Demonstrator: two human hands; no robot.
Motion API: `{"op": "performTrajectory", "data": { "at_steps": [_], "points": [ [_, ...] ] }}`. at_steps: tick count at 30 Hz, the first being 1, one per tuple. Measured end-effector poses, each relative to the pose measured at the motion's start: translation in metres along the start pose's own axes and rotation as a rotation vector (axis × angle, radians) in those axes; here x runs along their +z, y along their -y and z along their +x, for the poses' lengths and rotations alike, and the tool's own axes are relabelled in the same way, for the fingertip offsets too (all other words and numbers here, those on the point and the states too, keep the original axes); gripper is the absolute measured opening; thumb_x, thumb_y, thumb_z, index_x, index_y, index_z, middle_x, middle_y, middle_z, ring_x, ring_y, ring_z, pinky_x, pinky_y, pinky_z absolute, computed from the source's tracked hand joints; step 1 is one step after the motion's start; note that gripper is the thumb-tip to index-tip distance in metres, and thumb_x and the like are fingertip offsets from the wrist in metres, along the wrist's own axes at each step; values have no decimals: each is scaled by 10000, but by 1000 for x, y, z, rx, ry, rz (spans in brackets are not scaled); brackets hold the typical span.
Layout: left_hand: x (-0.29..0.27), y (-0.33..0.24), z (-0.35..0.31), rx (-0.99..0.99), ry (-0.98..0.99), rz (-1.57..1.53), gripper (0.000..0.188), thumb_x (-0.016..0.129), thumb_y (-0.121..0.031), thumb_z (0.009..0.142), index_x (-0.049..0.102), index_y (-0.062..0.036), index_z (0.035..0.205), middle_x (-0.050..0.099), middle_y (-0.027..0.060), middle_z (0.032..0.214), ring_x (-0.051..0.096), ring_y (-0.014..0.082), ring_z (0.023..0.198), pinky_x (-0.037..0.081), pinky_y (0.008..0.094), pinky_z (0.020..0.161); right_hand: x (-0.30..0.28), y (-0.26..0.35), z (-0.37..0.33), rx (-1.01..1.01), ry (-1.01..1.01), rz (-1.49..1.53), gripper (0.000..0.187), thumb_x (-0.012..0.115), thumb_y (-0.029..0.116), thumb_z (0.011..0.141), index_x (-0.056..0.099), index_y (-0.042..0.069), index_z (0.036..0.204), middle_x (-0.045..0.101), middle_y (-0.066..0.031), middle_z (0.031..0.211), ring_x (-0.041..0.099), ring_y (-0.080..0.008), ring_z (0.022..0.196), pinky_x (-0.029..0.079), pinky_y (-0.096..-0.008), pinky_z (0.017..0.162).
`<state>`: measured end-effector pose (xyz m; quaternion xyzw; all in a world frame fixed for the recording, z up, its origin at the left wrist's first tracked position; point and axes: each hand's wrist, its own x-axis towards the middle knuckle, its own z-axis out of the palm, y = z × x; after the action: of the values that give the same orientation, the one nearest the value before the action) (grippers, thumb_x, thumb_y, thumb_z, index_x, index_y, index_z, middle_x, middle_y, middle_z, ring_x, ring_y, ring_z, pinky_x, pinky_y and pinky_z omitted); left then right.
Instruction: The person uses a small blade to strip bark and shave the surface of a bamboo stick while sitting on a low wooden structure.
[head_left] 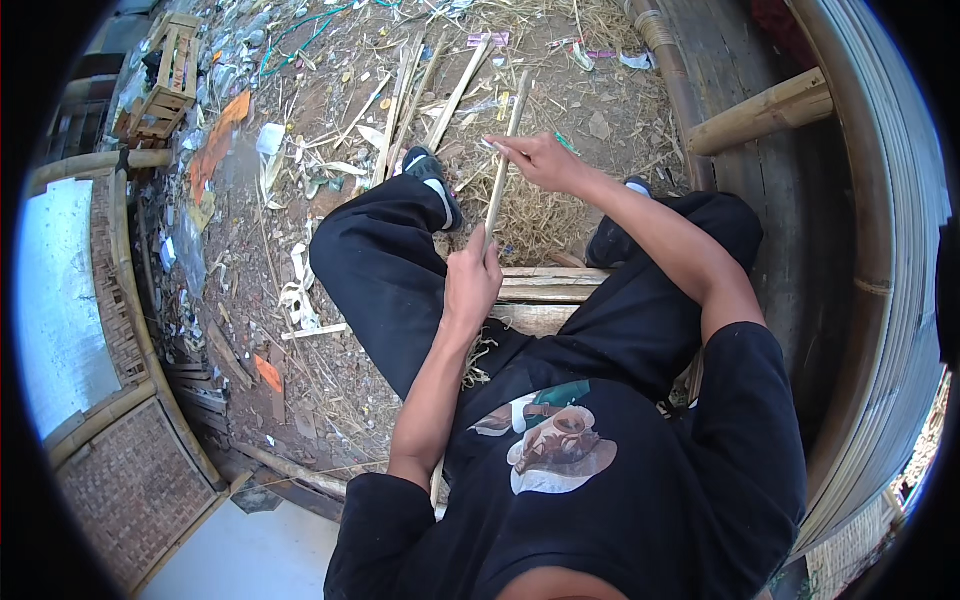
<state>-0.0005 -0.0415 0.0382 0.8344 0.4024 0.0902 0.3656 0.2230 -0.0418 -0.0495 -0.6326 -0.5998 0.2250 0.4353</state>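
Note:
A long, narrow strip of pale split wood or bamboo (498, 195) slants up and away from me, above the ground between my knees. My left hand (474, 280) is closed around its near end. My right hand (545, 163) reaches across the strip at about its middle, index finger stretched over it and the other fingers curled. A small pale tip shows at those fingertips; I cannot tell whether it is a nail or something held. The strip's far end is free.
Several split strips (458, 92) lie on the littered ground ahead. Below my hands is a light wooden bench or slats (545, 290). A wooden crate (170, 85) stands far left, beside orange scraps (217, 140). A bamboo pole (765, 110) juts out at right.

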Motion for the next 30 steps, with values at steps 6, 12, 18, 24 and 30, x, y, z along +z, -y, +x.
{"op": "performTrajectory", "data": {
  "at_steps": [6, 12, 18, 24, 30],
  "points": [
    [0, 2, -3, 1, 38, 53, 265, 548, -40, 867, 560, 25, 1124, 576, 287, 697, 602, 440, 670, 458, 443, 535, 1, -6, -2, 47, -49, 28, 293, 518, 189, 948, 616, 183, 1225, 559, -160, 566, 494, -205, 420, 427, -346, 477],
    [-5, -1, -2, -30, 1, 86, 253, 542, -43, 869, 556, 27, 1112, 573, 285, 681, 599, 444, 671, 457, 457, 537, 4, 19, -4, -22, 26, 65, 303, 497, 221, 958, 607, 185, 1239, 555, -150, 555, 498, -198, 407, 428, -342, 471],
    [0, -2, -6, 44, -3, 106, 262, 531, -32, 873, 550, 29, 1128, 564, 281, 659, 599, 441, 642, 449, 458, 525, -23, 5, 6, 271, 4, -33, 291, 504, 251, 947, 623, 182, 1204, 602, -181, 644, 584, -278, 492, 478, -380, 527],
    [-2, 0, -2, -2, 24, 71, 263, 537, -42, 877, 551, 21, 1132, 556, 277, 641, 599, 429, 609, 444, 448, 510, -14, 8, 2, 165, 32, -47, 298, 500, 258, 951, 623, 170, 1208, 598, -171, 634, 588, -256, 509, 475, -364, 537],
    [-4, 0, -2, -22, 0, 62, 242, 538, -44, 878, 553, 23, 1110, 556, 280, 647, 598, 437, 630, 446, 450, 517, -6, -3, 1, 86, -51, -40, 296, 502, 245, 949, 609, 196, 1220, 592, -186, 632, 579, -307, 515, 477, -393, 544]
  ]
}}
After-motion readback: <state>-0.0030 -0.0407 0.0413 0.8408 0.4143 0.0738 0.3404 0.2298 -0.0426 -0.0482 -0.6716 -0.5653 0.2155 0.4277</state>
